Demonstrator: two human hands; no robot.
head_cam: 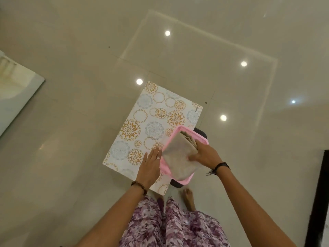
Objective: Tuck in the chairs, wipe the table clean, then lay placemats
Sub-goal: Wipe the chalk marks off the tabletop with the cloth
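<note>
Right hand (206, 155) gripping folded beige cloth (179, 157) inside pink plastic basket (185, 181); left hand (151, 166), fingers straight, pressing basket's left rim. Floral rectangular placemat (149, 129) lying beneath, over dark stool (200, 132), on glossy floor (71, 122).

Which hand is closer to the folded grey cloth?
The right hand. It grips the folded grey cloth at its right edge, over the pink basket. The left hand lies flat just left of the cloth.
</note>
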